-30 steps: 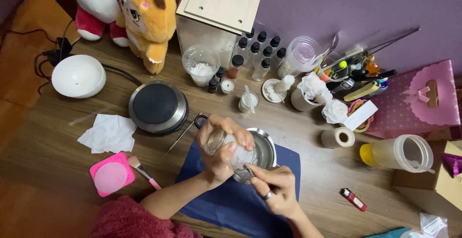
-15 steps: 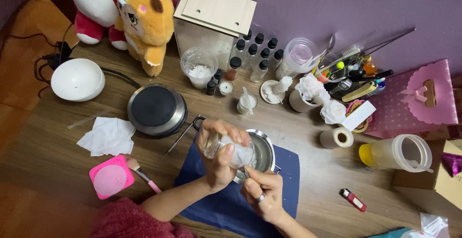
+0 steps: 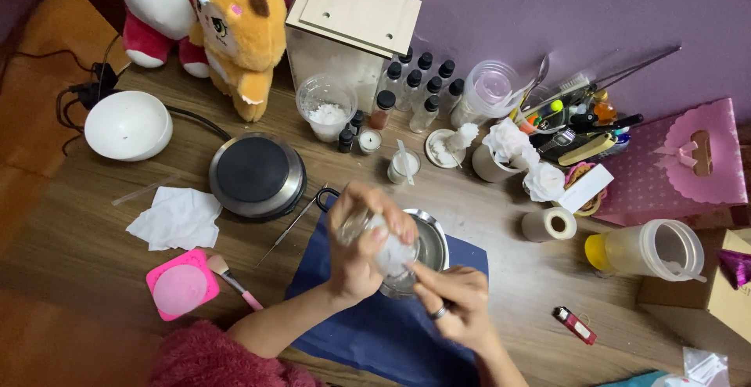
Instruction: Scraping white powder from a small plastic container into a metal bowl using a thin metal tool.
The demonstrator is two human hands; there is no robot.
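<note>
Head view, looking down on a wood-grain surface [image 3: 94, 254] set against a purple wall [image 3: 547, 3]. Orange flooring shows at far left. A dark blue cloth [image 3: 368, 332] lies at the near edge, with a small steel pan [image 3: 430, 244] on it.

Left hand [image 3: 356, 250] is wrapped around a glass jar [image 3: 374, 240] tilted over the pan, fingers curled over its top side. Right hand [image 3: 458, 302], ring on one finger, is bunched with fingertips pressed at the jar's lower end; whether it pinches a tool I cannot tell, motion blur.

Around: round black hotplate [image 3: 256, 174] just left of the hands, thin metal pick [image 3: 291, 226] between hotplate and cloth. White tissue [image 3: 176, 216], pink square mould [image 3: 181, 284] and small brush [image 3: 233, 280] near left. White dome [image 3: 127, 125] and cables far left. Two plush toys [image 3: 235, 27] and a wooden box [image 3: 352, 23] by the wall, dark-capped bottles [image 3: 426, 82] beside it. Pink gift bag [image 3: 680, 160], clear lidded jar [image 3: 653, 248] and red lighter [image 3: 575, 324] at right.
</note>
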